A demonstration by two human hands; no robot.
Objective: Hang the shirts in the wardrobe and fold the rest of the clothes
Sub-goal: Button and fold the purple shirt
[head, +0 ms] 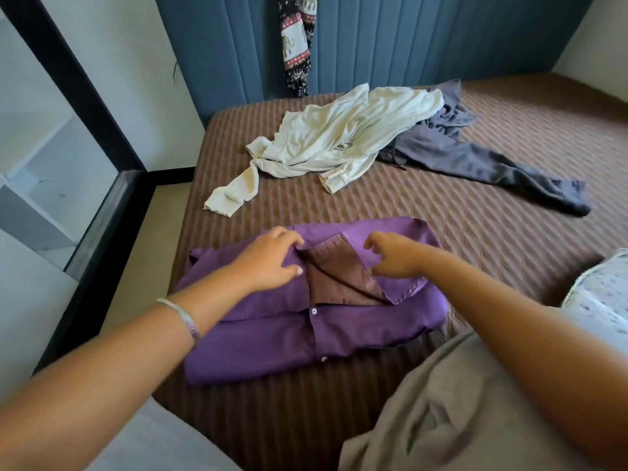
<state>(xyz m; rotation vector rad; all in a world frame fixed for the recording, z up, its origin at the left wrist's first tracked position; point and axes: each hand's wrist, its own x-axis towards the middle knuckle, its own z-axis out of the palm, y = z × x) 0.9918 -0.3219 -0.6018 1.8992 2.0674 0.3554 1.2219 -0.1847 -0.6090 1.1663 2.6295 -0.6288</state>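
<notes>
Left hand: my left hand point(272, 258) lies palm down on the purple shirt point(272, 331), fingers fairly straight and together, their tips at the edge of the shirt's open front near the collar; the thumb rests flat on the cloth. It presses rather than grips.

Right hand: my right hand point(390, 256) sits just above the shirt's right front panel, fingers loosely curled and spread a little. Whether the tips pinch the fabric edge I cannot tell (they are turned away from me).

Purple shirt: folded on the near part of the bed point(475, 232), button placket running towards me, directly under both hands; the gap between my hands shows the brown bed cover through the open front.

Cream top point(339, 137): crumpled farther up the bed, well apart from my fingers.

Grey trousers point(475, 161): beside the cream top, partly under it, one leg stretched to the right.

Patterned cloth point(295, 42): hanging against the blue headboard point(424, 39).

Bracelet point(185, 317): on my left wrist.
</notes>
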